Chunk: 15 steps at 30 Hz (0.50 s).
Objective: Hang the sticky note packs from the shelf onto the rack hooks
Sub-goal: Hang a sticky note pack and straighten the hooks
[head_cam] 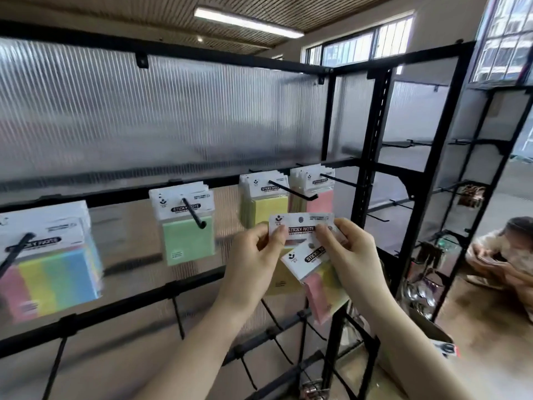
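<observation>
Your left hand (253,249) and your right hand (346,249) are raised together in front of the black rack (366,157), just below and in front of the hooks on its middle bar. Your left hand pinches the left end of the white header card of a yellow sticky note pack (300,226), thumb on the front, fingers curled behind. Your right hand pinches the right end of that same card, and beneath it the same hand grips a second, tilted pack (314,264) with pink and yellow sheets hanging down. The upper pack's card sits level, its "STICKY NOTE" label facing you, just under the tip of the yellow hook (291,192) but not on it.

On the bar behind, four groups of packs already hang: multicolour packs (52,264) at far left, green packs (187,232) next, yellow packs (265,206) directly behind your hands, and pink packs (317,192) at the right. Ribbed translucent panels back the rack. Bare black hooks stick out from the lower bar. At far right, another person (507,255) crouches on the floor.
</observation>
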### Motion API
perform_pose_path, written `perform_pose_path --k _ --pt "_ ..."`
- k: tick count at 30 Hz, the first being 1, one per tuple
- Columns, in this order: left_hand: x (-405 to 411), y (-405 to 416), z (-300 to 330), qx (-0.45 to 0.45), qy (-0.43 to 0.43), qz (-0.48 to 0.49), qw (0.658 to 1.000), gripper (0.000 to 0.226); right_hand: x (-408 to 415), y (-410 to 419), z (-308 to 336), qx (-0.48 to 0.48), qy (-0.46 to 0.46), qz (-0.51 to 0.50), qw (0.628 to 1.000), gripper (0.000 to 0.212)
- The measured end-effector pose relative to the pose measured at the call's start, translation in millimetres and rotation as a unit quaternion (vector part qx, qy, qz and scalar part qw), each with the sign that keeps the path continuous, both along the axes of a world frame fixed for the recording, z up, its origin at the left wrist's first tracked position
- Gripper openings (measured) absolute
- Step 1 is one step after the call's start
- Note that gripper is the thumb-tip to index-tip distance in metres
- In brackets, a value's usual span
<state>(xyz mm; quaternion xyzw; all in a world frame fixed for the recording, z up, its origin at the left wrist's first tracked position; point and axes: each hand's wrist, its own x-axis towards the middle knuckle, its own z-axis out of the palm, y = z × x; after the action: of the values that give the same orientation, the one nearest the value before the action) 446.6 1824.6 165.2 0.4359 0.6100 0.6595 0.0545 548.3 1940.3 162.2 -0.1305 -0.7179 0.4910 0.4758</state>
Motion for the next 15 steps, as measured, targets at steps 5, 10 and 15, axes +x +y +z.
perform_pose_path --k 5,10,15 --pt "-12.5 29.1 4.3 0.034 -0.016 -0.021 0.999 0.034 -10.7 26.1 9.0 0.029 0.024 -0.018 0.999 0.035" --pt "-18.2 51.2 6.5 0.033 -0.009 -0.037 0.999 0.027 -18.3 48.2 8.9 0.031 0.049 -0.027 0.998 0.026" --pt "-18.0 62.3 8.6 0.055 -0.004 -0.036 0.998 0.025 -25.3 61.9 8.4 0.025 0.053 0.005 0.998 0.026"
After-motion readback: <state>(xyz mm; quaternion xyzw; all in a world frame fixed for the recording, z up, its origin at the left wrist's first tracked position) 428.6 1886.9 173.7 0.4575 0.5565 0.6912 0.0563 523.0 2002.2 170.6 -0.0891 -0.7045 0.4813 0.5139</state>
